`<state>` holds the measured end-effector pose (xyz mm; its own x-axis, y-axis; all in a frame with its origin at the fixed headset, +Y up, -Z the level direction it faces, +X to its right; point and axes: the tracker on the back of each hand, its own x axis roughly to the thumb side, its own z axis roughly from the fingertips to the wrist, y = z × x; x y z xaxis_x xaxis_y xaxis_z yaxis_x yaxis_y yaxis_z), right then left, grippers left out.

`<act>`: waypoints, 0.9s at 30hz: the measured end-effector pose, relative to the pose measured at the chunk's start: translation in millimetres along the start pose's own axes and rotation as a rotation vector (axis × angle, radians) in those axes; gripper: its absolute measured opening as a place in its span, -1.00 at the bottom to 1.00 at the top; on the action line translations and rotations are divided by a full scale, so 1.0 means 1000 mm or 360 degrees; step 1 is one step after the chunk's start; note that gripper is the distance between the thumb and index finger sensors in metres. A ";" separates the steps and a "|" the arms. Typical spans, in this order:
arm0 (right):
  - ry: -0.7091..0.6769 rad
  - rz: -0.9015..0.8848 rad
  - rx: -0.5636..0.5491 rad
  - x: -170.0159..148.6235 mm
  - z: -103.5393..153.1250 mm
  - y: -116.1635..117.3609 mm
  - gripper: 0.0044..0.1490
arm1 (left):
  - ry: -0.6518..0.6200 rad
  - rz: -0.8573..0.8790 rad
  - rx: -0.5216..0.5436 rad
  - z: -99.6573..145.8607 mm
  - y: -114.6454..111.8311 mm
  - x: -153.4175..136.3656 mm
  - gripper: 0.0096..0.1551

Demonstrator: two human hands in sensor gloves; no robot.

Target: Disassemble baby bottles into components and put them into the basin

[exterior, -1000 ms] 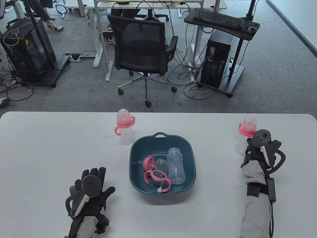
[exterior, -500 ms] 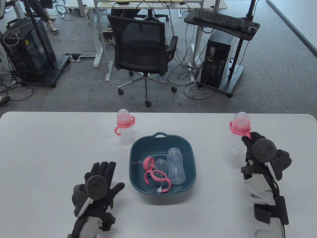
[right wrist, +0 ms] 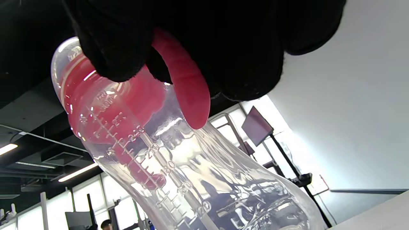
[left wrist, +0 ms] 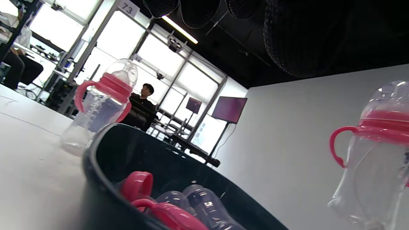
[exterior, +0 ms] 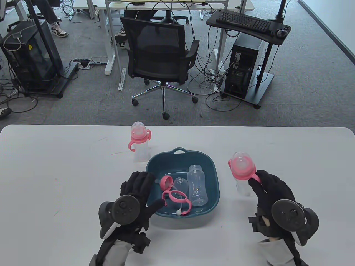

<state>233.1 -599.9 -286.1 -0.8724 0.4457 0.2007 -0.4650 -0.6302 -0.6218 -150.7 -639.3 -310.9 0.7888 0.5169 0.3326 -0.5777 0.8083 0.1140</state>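
My right hand [exterior: 265, 184] grips the pink handle [right wrist: 187, 95] of an assembled baby bottle [exterior: 241, 173] and holds it tilted just right of the teal basin [exterior: 180, 151]. Gloved fingers [right wrist: 121, 41] curl round that handle, and the clear bottle body [right wrist: 191, 172] hangs below them. With its fingers spread, my left hand [exterior: 138, 188] is at the basin's left rim [left wrist: 96, 153] and holds nothing. In the basin lie a clear bottle body [exterior: 197, 185], a pink handled collar [exterior: 176, 197], a pink ring [exterior: 165, 182] and a clear dome [exterior: 180, 183]. A second assembled bottle [exterior: 139, 142] stands behind the basin's left corner.
A thin straw with a white ball end [exterior: 179, 212] lies at the basin's near side. The white table [exterior: 55, 171] ends at a far edge, beyond which stand an office chair [exterior: 159, 58] and a computer stand [exterior: 244, 69]. A person is seated far behind in the left wrist view.
My right hand has carried the bottle from the table's far right toward the basin and nearer to me. My left hand has moved right and forward to the basin's left rim.
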 end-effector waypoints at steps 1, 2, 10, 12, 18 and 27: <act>-0.0008 -0.0017 -0.0002 0.002 0.003 0.000 -0.44 | -0.0017 0.0027 -0.0001 -0.002 -0.001 0.007 0.01; -0.0024 -0.0039 -0.0005 0.004 0.008 0.001 -0.44 | -0.0037 0.0057 -0.0005 -0.004 -0.003 0.015 0.01; -0.0190 -0.0062 0.0046 0.016 0.028 0.014 -0.44 | -0.0225 0.0201 -0.0041 -0.022 -0.033 0.074 0.08; -0.0237 -0.0040 0.0069 0.017 0.033 0.020 -0.44 | -0.0254 0.0233 -0.0051 -0.027 -0.041 0.081 0.10; -0.0314 -0.0024 0.0160 0.012 0.040 0.037 -0.45 | -0.0296 0.0278 -0.0168 -0.039 -0.060 0.086 0.17; -0.0416 -0.0117 0.0240 0.007 0.051 0.052 -0.44 | -0.0334 0.0281 -0.0194 -0.041 -0.073 0.087 0.13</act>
<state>195.0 -661.8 -278.5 -0.8358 0.3270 0.4410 -0.5281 -0.6986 -0.4828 -31.2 -641.7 -328.9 0.6104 0.5930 0.5252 -0.6626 0.7455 -0.0716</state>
